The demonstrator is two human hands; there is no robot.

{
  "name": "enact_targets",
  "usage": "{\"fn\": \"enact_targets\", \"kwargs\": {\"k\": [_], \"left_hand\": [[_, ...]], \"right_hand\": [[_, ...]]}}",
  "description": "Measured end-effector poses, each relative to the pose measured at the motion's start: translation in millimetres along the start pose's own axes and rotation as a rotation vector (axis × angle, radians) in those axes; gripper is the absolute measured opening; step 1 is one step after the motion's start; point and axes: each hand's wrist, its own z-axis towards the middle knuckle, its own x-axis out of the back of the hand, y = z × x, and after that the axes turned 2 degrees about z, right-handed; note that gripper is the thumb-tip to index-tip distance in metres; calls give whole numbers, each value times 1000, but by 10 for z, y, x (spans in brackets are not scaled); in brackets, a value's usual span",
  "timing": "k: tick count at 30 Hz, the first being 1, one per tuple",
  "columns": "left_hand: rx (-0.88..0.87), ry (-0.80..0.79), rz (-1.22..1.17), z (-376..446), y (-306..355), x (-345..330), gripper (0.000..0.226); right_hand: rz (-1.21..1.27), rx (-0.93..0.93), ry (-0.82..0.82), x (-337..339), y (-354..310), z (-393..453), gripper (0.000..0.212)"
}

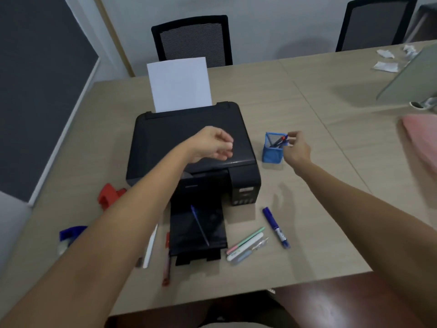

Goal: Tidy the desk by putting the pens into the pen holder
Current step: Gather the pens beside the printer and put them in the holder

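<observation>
Office counter [307, 95], wood-grain, carried a printer [189, 143]. Blue mesh holder [272, 150] stood right of it, pens [280, 141] inside. Right hand [296, 147] pinched a pen top at the rim; left hand [212, 144] hovered, fingers loosely curled, empty. Marker [275, 227] and pastel pens [246, 243] lay near: light, stiff, likely best gripped mid-barrel.

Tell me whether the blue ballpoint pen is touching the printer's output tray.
Touching. The head view shows the blue ballpoint pen lying flat across the printer's output tray.
</observation>
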Motion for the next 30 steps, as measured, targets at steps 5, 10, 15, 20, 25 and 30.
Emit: {"fn": "enact_targets", "kwargs": {"k": [5, 10, 15, 20, 25, 30], "left_hand": [[379, -371, 171, -517, -889, 216, 13], [510, -166, 341, -568, -1826, -126, 41], [362, 175, 575, -509, -2134, -530, 32], [321, 235, 722, -458, -2179, -723, 38], [293, 315, 728, -399, -2231, -793, 41], [258, 290, 781, -375, -2246, -825, 27]], "right_hand": [[-124, -119, -9, -233, 426, -668, 40], [-366, -156, -104, -358, 793, -1146, 31], [-664, -167, -245, -354, 1157, -1363, 29], [-846, -125, -278, -402, 1406, -1459, 26], [-905, -68, -333, -377, 1555, -1426, 26], [-907, -133, -405, -272, 1540, -1350, 37]]}}
